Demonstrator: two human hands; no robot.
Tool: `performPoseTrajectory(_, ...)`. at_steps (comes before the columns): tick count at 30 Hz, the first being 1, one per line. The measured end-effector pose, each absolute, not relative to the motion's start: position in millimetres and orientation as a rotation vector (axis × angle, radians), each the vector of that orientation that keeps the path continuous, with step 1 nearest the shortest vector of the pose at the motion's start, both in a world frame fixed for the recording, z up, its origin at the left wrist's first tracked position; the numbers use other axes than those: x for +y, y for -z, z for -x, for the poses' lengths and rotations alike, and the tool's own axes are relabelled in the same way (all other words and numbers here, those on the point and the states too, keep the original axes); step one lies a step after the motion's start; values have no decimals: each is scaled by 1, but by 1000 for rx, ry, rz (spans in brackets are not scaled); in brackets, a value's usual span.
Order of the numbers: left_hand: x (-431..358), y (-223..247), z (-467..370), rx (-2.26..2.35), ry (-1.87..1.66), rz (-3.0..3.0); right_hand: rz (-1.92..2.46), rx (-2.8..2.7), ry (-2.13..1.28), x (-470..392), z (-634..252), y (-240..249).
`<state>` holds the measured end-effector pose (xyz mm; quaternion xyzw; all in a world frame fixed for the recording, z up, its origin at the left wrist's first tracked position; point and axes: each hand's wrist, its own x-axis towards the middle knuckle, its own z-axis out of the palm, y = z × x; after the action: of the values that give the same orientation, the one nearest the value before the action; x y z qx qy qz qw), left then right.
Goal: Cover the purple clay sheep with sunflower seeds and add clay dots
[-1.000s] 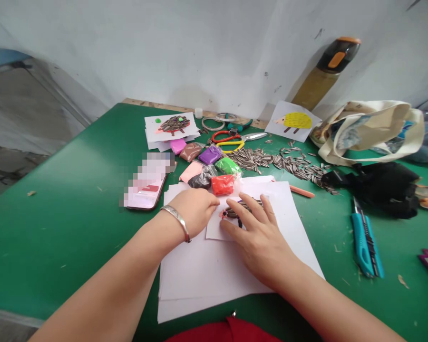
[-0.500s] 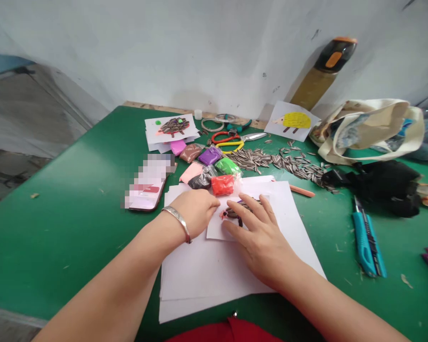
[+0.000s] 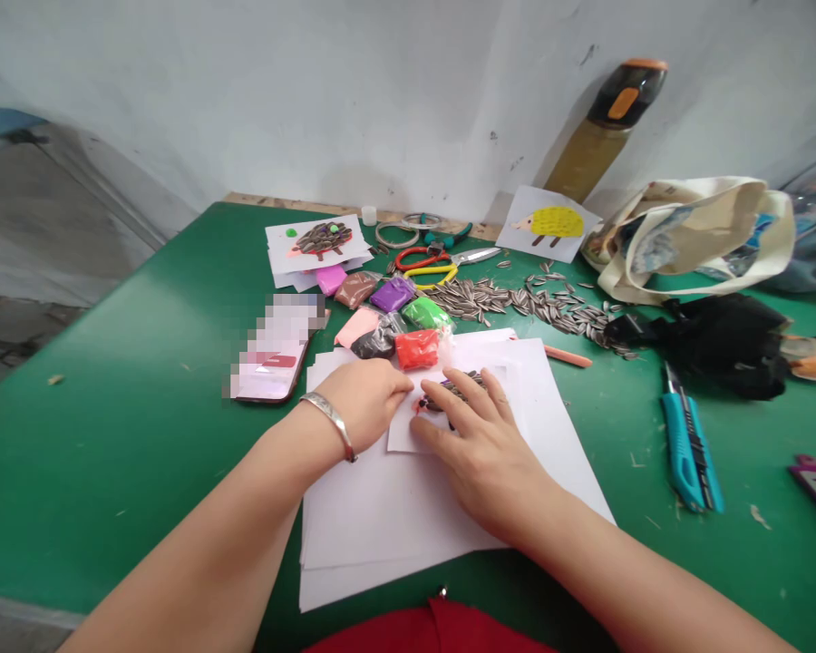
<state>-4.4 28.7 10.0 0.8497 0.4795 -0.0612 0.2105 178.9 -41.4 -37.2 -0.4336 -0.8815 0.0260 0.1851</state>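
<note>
At card (image 3: 403, 435) edge, left hand (image 3: 362, 404), right hand (image 3: 486, 453) atop

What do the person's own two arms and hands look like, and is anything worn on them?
Both hands are bare, without gloves. The left hand has a shiny silver-coloured bangle at its wrist; the right hand shows no jewellery. No sleeves cover the visible forearms.

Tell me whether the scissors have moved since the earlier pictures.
No. Judged against the bottle by the wall, the scissors lie in the same place; both shift slightly left in view together, which looks like camera movement.
</note>
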Motion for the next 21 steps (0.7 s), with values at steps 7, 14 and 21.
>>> performPoseTrajectory(7,28,-11,6,1306,184,-2383,1211,-2502,-64,-43,-184,36)
performPoseTrajectory(14,27,-13,4,1291,251,-2385,1236,-2538,-55,-40,-183,38)
performPoseTrajectory(21,26,-12,4,1276,246,-2393,1242,-2525,-59,-39,-178,37)
